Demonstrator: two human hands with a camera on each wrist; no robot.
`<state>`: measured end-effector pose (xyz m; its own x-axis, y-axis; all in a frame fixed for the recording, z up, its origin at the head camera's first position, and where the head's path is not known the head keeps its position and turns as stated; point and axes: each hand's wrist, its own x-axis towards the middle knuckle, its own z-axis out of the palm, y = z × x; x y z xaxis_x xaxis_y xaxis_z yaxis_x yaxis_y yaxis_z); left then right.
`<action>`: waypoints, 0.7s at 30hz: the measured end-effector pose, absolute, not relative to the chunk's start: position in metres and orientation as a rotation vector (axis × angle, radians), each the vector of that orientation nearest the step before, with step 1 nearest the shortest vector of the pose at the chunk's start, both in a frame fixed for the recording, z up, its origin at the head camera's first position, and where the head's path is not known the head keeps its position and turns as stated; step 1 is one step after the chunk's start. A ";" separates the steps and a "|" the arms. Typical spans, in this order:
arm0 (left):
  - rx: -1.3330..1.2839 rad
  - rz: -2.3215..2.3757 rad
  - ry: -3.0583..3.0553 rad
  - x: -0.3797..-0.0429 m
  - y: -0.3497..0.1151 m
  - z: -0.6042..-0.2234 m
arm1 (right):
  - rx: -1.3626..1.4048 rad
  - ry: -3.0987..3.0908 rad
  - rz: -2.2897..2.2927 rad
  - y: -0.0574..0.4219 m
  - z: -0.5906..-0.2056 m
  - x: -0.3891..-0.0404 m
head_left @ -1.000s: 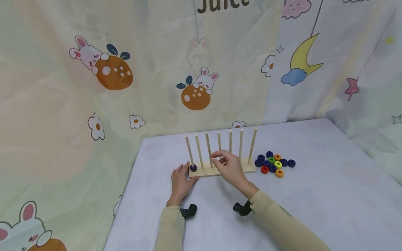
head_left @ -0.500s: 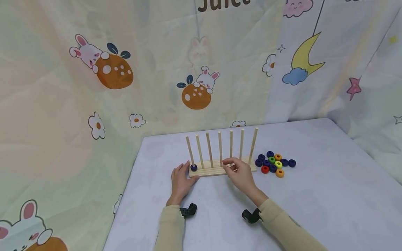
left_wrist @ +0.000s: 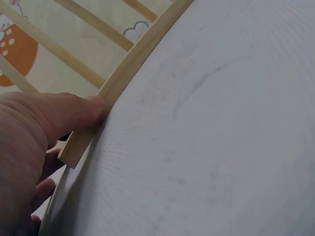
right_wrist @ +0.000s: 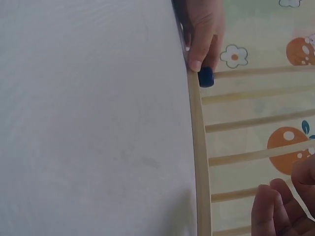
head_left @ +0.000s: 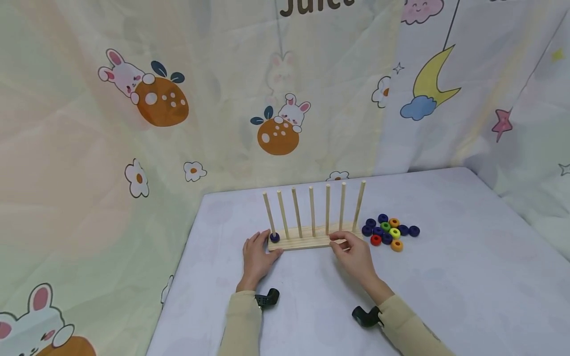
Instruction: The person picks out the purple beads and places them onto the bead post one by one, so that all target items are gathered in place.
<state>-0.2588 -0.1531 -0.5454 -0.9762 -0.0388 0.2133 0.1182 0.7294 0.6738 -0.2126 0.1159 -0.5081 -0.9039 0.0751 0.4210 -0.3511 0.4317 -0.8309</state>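
A wooden peg rack (head_left: 307,242) with several upright pegs stands on the table. One dark blue bead (head_left: 274,238) sits at the foot of its leftmost peg. My left hand (head_left: 257,259) grips the rack's left end, the thumb (left_wrist: 81,110) pressed on the front edge and the other fingers round the end. Near the rack's right part, in front of the pegs, is my right hand (head_left: 356,257). Its fingers are loosely bent, and the right wrist view shows no bead between the fingertips (right_wrist: 264,194).
To the right of the rack lies a loose group of beads: several dark blue ones (head_left: 414,231), orange ones (head_left: 396,245), a red one (head_left: 376,240), a green one (head_left: 385,226) and a yellow one (head_left: 394,233). A printed cloth (head_left: 222,123) hangs behind the table (head_left: 303,306).
My right hand has moved right and lower, from the middle pegs toward the rack's right part. The left hand and the blue bead have stayed in place.
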 end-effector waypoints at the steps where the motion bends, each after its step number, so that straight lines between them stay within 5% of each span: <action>1: -0.064 -1.077 -2.719 -0.259 -0.153 -0.546 | 0.232 -2.293 1.472 0.118 -0.508 -0.212; 21: -0.081 -1.060 -2.739 -0.260 -0.154 -0.546 | -0.055 -2.394 1.319 0.159 -0.519 -0.217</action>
<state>-0.2601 -0.1543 -0.5455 -0.9778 -0.0219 0.2085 0.1241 0.7408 0.6601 -0.2166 0.1587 -0.5188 -0.9172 0.2255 0.3286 -0.1574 0.5526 -0.8184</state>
